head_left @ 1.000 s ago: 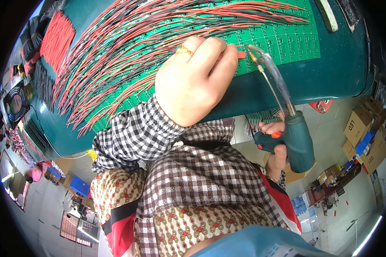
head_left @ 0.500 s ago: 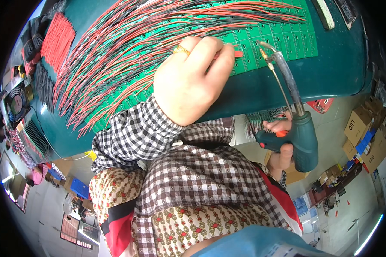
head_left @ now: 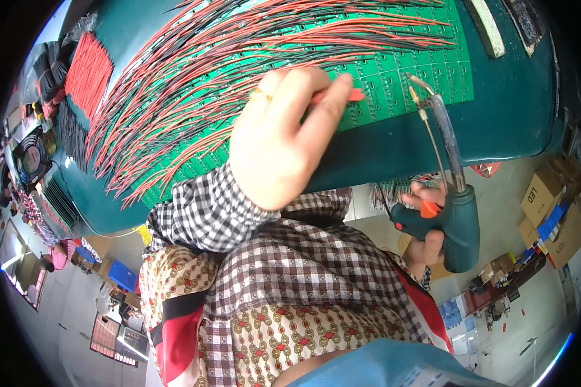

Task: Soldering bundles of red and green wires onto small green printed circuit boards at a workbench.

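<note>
My left hand [head_left: 274, 145] is closed over the near part of a green circuit board panel [head_left: 394, 77]. Short red wires [head_left: 355, 95] stick out past its thumb and fingertips, their ends bunched close above the board. In my right hand [head_left: 425, 248] is a dark green soldering gun [head_left: 461, 226], with fingers wrapped round its handle by the orange trigger. The gun's bent metal nozzle and thin solder feed tube point up, and the tip [head_left: 414, 80] hovers at the panel's right part. Rows of red and black wires [head_left: 193, 84] lie fanned across the panel.
Bundles of red wires [head_left: 88, 71] and black wires [head_left: 71, 135] lie at the table's left. A pale bar [head_left: 485, 29] rests at the far right of the green table [head_left: 503, 129]. A small fan [head_left: 33, 155] stands at the left; cardboard boxes [head_left: 542, 200] are stacked right.
The soldering gun's tip has shifted right, farther from my left hand. My left hand has turned slightly, still gripping the red wires. The whole view has shifted a little.
</note>
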Tool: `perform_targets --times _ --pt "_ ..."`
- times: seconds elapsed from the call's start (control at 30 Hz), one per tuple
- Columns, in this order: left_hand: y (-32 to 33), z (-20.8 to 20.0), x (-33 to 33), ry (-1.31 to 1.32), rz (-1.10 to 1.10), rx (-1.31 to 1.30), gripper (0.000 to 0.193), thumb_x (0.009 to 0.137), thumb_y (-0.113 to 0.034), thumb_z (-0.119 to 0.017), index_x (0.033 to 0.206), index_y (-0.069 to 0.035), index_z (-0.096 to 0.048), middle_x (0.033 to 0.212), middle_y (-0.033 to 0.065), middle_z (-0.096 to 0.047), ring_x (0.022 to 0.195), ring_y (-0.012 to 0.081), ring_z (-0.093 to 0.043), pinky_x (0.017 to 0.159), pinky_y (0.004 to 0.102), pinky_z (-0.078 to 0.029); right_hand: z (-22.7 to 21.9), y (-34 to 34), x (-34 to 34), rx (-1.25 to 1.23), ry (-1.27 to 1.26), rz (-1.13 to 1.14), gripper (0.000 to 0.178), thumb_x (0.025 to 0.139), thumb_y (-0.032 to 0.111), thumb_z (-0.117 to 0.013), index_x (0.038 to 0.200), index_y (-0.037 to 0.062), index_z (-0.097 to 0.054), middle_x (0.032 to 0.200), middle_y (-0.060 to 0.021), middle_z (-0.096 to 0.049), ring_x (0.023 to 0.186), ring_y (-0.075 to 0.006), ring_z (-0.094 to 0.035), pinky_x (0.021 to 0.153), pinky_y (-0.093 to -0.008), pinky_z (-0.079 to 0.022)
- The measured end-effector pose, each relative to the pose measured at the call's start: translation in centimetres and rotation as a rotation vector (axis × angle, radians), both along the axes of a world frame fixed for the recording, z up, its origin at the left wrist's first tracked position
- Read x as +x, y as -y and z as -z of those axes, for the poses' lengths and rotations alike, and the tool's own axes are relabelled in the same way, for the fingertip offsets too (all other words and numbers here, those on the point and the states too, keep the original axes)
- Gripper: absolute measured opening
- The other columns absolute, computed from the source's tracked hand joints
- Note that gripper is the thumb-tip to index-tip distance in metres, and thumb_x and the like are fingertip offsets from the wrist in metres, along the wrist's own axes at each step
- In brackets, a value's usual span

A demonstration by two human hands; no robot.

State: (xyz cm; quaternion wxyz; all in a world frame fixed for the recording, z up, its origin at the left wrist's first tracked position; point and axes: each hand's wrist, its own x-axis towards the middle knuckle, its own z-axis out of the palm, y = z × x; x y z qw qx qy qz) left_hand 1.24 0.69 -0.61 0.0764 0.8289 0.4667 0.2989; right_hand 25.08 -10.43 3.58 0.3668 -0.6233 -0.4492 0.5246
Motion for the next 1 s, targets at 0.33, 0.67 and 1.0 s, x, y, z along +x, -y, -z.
perform_targets --times 0.33,0.67,1.0 --pt "0.2 1.0 0.4 0.015 0.036 0.008 0.036 0.064 -0.004 -0.063 0.100 0.003 -0.064 0.087 0.0067 -0.056 0.071 0.0189 -0.054 0.061 0.0278 -0.049 -0.7 0.2 -0.1 -0.093 -0.221 0.030 0.060 0.083 0.043 -0.066 0.120 0.0002 -0.048 0.120 -0.0145 -0.053 0.087 -0.0150 -0.051 0.075 -0.0300 -0.046" --pt "-0.1 1.1 0.5 0.032 0.038 0.021 0.031 0.065 -0.005 -0.066 0.095 0.001 -0.064 0.088 0.0073 -0.057 0.072 0.0194 -0.056 0.060 0.0272 -0.049 0.3 0.6 -0.1 -0.072 -0.177 -0.027 0.049 0.086 0.039 -0.064 0.110 -0.0011 -0.051 0.108 -0.0136 -0.055 0.098 -0.0196 -0.055 0.082 -0.0329 -0.047" --pt "-0.4 1.0 0.5 0.027 0.039 0.005 0.031 0.064 -0.005 -0.066 0.094 0.001 -0.064 0.088 0.0078 -0.057 0.072 0.0200 -0.056 0.059 0.0271 -0.048 1.2 0.2 -0.2 -0.010 -0.264 -0.059 0.045 0.086 0.034 -0.065 0.109 -0.0019 -0.051 0.101 -0.0107 -0.054 0.099 -0.0233 -0.056 0.094 -0.0428 -0.044"
